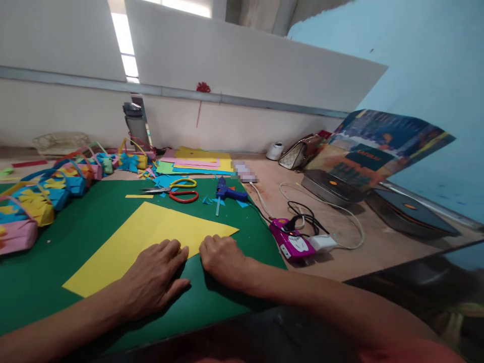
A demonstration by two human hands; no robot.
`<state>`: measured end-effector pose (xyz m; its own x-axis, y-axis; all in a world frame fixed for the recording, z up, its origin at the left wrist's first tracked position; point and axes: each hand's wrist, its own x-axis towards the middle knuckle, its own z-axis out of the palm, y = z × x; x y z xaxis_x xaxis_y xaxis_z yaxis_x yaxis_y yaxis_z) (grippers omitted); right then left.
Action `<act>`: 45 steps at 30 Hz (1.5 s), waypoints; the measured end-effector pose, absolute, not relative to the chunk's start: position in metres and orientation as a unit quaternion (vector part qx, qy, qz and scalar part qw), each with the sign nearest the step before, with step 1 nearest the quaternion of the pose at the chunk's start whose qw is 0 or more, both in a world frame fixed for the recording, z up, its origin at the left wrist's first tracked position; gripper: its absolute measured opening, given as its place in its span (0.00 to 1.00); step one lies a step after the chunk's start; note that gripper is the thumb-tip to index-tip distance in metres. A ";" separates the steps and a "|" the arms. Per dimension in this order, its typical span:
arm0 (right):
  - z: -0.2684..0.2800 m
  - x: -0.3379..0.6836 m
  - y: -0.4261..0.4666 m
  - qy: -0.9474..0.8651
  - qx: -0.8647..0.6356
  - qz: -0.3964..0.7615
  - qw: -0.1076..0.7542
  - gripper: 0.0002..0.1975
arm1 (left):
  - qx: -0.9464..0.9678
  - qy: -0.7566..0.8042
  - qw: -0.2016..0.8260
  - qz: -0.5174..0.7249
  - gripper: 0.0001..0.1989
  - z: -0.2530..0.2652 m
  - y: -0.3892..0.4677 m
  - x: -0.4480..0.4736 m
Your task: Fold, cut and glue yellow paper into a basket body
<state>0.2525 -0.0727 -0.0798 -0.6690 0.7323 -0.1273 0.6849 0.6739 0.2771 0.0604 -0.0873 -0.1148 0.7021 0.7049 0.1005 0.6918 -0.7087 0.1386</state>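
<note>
A sheet of yellow paper (151,227), folded over to a point at its right end, lies on a green mat (45,262). My left hand (157,269) rests on the paper's near part, fingers bent forward and thumb held apart. At the paper's near right edge my right hand (223,259) is closed, knuckles up, its fingertips hidden against the paper. Beyond the sheet are scissors (183,190) with yellow and red handles, lying open, and a blue glue gun (227,191) with a glue stick below it.
Small paper baskets (75,184) line the left side. Stacked coloured paper (204,159) and scraps lie at the back. Right of the mat sit a purple power strip (291,242) with cables, a phone (245,172) and dark cases (333,186). A bottle (135,126) stands by the wall.
</note>
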 end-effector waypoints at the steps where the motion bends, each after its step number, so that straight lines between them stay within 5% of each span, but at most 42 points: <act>1: -0.079 0.259 -0.071 0.900 0.407 0.105 0.118 0.10 | 0.921 0.379 0.043 0.076 0.17 -0.115 -0.088 0.060; 19: -0.065 0.323 -0.039 0.797 0.579 0.114 0.126 0.13 | 0.924 0.370 0.039 0.088 0.21 -0.117 -0.087 0.058; 45: -0.095 0.294 -0.036 0.898 0.433 -0.007 -0.077 0.10 | 0.946 0.299 -0.014 0.123 0.10 -0.109 -0.100 0.010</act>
<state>0.2940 -0.0365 -0.0953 -0.6130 0.7788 0.1329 0.7767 0.6249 -0.0789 0.0098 -0.0997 -0.1087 0.7907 0.5629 0.2406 0.5697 -0.8205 0.0472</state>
